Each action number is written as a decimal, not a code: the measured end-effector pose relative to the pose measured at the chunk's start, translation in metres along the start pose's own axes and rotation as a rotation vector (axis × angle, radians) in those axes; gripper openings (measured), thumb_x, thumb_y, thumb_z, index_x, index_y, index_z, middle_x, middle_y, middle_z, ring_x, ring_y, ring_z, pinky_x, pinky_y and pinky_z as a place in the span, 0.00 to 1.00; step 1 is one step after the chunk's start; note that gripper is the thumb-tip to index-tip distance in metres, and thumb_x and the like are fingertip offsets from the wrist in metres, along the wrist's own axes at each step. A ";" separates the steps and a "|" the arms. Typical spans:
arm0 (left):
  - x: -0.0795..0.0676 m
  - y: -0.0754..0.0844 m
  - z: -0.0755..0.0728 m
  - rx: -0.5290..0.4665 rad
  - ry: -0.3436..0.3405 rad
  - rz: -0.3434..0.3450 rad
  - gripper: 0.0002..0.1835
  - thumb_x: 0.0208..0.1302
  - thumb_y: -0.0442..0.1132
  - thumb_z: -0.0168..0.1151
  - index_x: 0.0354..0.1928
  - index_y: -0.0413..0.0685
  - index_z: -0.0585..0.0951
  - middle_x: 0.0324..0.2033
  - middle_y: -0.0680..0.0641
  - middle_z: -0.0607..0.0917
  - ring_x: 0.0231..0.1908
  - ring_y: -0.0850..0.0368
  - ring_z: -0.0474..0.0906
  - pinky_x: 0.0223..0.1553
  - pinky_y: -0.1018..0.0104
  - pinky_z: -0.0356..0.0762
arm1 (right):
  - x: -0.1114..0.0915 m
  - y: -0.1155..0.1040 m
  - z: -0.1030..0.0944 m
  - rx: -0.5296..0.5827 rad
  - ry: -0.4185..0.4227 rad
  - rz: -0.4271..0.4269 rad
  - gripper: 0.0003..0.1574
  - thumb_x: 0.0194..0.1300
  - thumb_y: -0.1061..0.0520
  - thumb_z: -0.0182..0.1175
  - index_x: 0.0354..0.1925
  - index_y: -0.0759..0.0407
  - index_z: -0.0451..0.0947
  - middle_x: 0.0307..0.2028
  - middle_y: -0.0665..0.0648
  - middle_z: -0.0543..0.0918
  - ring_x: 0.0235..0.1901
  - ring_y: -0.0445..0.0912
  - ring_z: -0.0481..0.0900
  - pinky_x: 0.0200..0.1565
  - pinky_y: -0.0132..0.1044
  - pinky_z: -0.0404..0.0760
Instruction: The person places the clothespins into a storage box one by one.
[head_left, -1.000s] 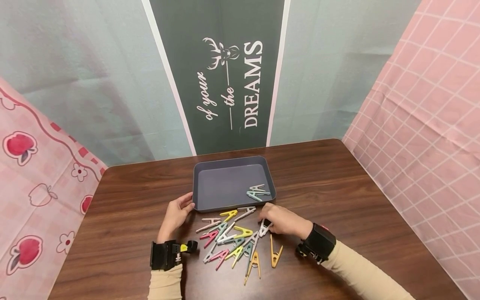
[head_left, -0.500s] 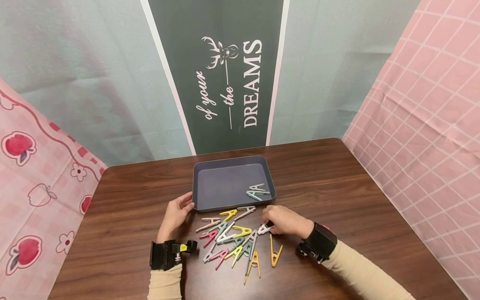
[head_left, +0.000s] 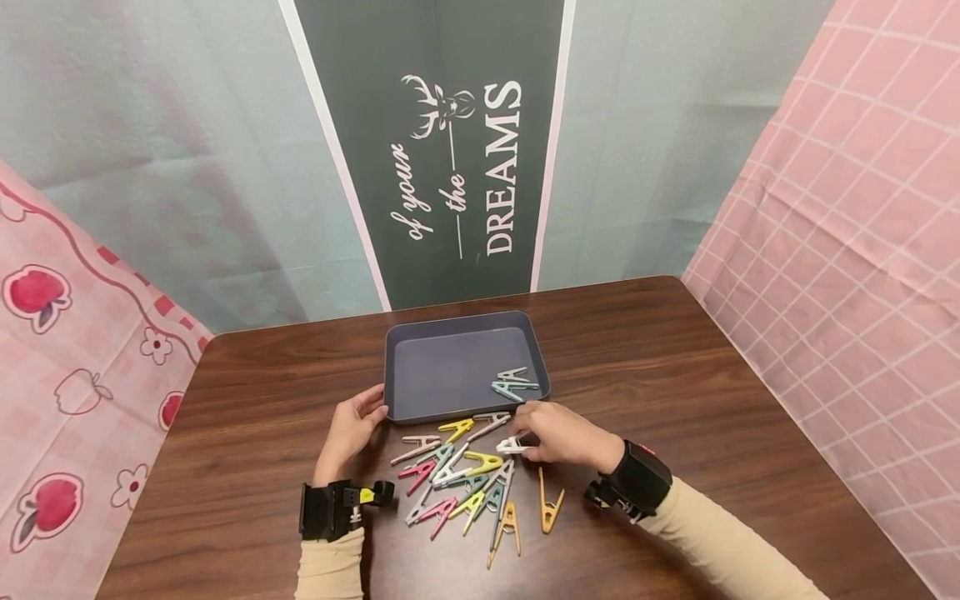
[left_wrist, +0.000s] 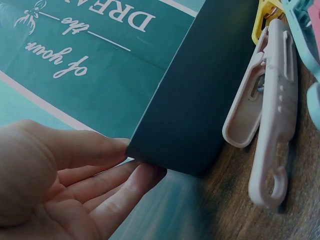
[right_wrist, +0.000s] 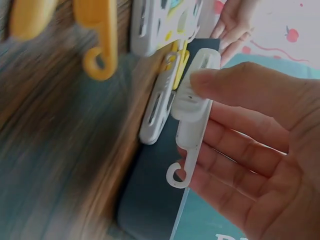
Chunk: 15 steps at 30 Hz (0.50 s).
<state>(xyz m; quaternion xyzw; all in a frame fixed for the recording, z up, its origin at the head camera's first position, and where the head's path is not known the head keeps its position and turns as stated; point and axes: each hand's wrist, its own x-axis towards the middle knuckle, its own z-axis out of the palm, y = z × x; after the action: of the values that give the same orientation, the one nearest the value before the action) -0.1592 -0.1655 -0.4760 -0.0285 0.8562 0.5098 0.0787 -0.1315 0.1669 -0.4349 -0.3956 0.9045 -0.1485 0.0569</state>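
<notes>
My right hand (head_left: pixel 564 433) pinches a white clothespin (right_wrist: pixel 192 107) between thumb and fingers, just in front of the tray's near right corner. A small open hook shows at the clothespin's end in the right wrist view. At the near left corner of the dark grey tray (head_left: pixel 450 414), my left hand (head_left: pixel 356 427) grips the wall, thumb at the rim and fingers against the outside. Inside the tray lie a light blue clothespin (head_left: pixel 514 389) and a greyish one beside its right wall. A pale pink clothespin (left_wrist: pixel 277 115) rests on the table near my left hand.
Several clothespins in yellow, pink, green, grey and white lie in a loose pile in front of the tray. An orange clothespin (head_left: pixel 551 510) lies apart, right of the pile. The brown wooden table (head_left: pixel 660 350) ends at a curtain (head_left: pixel 637 167) behind the tray.
The white clothespin has come up from the right side of the pile in my right hand, turning and shifting slightly left toward the tray. My left hand stays at the tray corner.
</notes>
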 end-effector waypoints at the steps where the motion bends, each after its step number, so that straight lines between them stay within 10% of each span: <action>1: 0.000 -0.001 0.000 0.000 0.000 0.000 0.25 0.67 0.30 0.54 0.66 0.34 0.69 0.60 0.31 0.77 0.61 0.39 0.76 0.60 0.52 0.77 | 0.002 -0.001 0.000 0.001 0.009 -0.003 0.11 0.53 0.58 0.68 0.38 0.56 0.84 0.34 0.51 0.83 0.36 0.41 0.81 0.38 0.30 0.81; 15: -0.002 -0.002 -0.001 -0.034 0.020 0.061 0.24 0.65 0.30 0.56 0.63 0.33 0.72 0.58 0.30 0.79 0.58 0.40 0.78 0.56 0.56 0.80 | 0.024 -0.012 -0.005 0.058 0.136 -0.014 0.13 0.58 0.56 0.67 0.43 0.58 0.83 0.40 0.54 0.85 0.44 0.44 0.82 0.47 0.35 0.83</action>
<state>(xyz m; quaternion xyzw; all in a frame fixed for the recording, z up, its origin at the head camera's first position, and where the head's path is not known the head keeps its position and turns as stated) -0.1569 -0.1670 -0.4766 -0.0088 0.8487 0.5261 0.0540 -0.1406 0.1428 -0.4260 -0.3892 0.8987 -0.2018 0.0055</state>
